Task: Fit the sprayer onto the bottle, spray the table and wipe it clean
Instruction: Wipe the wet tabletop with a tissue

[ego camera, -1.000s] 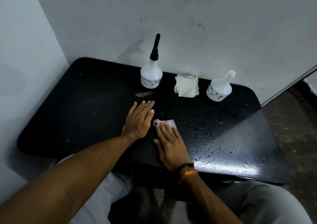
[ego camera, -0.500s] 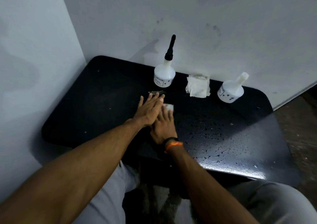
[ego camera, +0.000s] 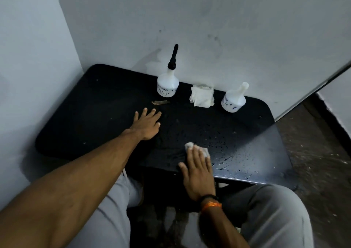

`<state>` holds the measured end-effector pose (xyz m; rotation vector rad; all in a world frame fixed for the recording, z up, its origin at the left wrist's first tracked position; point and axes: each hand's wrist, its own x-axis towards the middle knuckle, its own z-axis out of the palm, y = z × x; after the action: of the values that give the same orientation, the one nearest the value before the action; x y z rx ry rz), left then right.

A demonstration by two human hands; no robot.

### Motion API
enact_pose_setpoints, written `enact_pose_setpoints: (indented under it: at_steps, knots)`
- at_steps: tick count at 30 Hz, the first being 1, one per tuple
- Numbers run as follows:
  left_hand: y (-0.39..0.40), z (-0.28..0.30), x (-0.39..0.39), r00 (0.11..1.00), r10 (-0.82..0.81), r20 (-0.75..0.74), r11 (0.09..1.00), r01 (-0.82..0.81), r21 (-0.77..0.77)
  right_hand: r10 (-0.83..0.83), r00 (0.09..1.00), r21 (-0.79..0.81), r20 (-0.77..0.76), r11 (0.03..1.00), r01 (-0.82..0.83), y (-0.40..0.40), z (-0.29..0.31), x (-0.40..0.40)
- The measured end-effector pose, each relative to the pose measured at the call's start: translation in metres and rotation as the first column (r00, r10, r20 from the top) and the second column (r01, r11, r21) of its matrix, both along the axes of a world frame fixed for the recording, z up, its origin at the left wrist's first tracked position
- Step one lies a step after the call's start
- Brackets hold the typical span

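**A:** Where's your cloth?

**B:** The damp tissue (ego camera: 197,149) sits under your right hand (ego camera: 198,173), close to the near edge of the table (ego camera: 79,114). Your fingers lie flat and spread on it, pressing rather than pinching. Your left hand (ego camera: 147,124) rests open, palm down, farther from that edge, holding nothing.

**A:** How will it handle?

**B:** I'd judge it soft, light and limp when wet, likely to tear or ball up. Keep a flat palm over its middle. Droplets (ego camera: 228,152) remain beside it, away from your left hand.

**A:** The bottle?

**B:** The bottle with the black sprayer (ego camera: 168,84) stands at the table's far edge; spare tissue (ego camera: 202,98) is beside it.
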<state>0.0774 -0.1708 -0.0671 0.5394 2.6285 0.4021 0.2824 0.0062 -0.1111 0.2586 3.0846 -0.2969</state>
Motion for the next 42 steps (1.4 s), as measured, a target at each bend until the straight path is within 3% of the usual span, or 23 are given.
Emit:
enact_pose_setpoints:
  at_steps: [4, 7, 13, 16, 19, 21, 24, 31, 37, 42]
  knots:
    - [0.004, 0.010, 0.006, 1.000, 0.002, 0.010, 0.999, -0.002, 0.034, -0.220, 0.973, -0.033, 0.072, 0.974, 0.223, 0.025, 0.008, -0.030]
    - [0.007, 0.015, 0.009, 1.000, 0.017, 0.012, 0.999, -0.017, 0.047, -0.251, 0.955, -0.042, 0.154, 0.965, 0.261, -0.002, 0.013, -0.072]
    - [0.025, 0.021, 0.009, 1.000, 0.007, 0.005, 0.996, -0.008, 0.086, 0.132, 0.988, -0.033, 0.082, 0.991, -0.129, -0.077, 0.001, -0.073]
    - [0.024, 0.018, 0.008, 1.000, 0.010, 0.006, 0.998, -0.010, 0.062, 0.274, 0.962, 0.002, 0.008, 0.962, -0.274, -0.069, -0.007, -0.039]
    - [0.029, 0.015, 0.009, 1.000, -0.011, -0.012, 0.999, 0.012, 0.038, 0.299, 0.953, 0.065, -0.036, 0.953, -0.297, -0.028, -0.011, -0.002]
    - [0.034, 0.011, 0.011, 0.999, -0.029, -0.027, 0.999, 0.030, 0.036, 0.219, 0.975, 0.079, -0.044, 0.973, -0.215, 0.004, -0.009, 0.017]
    - [0.047, 0.006, 0.014, 0.996, -0.081, -0.042, 0.996, 0.083, 0.038, -0.029, 1.000, 0.071, -0.006, 0.997, 0.029, 0.046, -0.003, 0.029]
    - [0.072, 0.004, 0.021, 0.976, -0.205, -0.076, 0.975, 0.210, 0.066, -0.468, 0.883, 0.002, 0.028, 0.884, 0.468, 0.103, 0.010, 0.004]
    - [0.090, 0.007, 0.022, 0.962, -0.253, -0.101, 0.961, 0.262, 0.084, -0.555, 0.827, -0.011, 0.094, 0.830, 0.558, 0.136, 0.015, -0.032]
    - [0.104, 0.002, 0.022, 0.953, -0.284, -0.104, 0.956, 0.290, 0.053, -0.505, 0.860, -0.032, 0.077, 0.861, 0.508, 0.139, 0.009, -0.067]
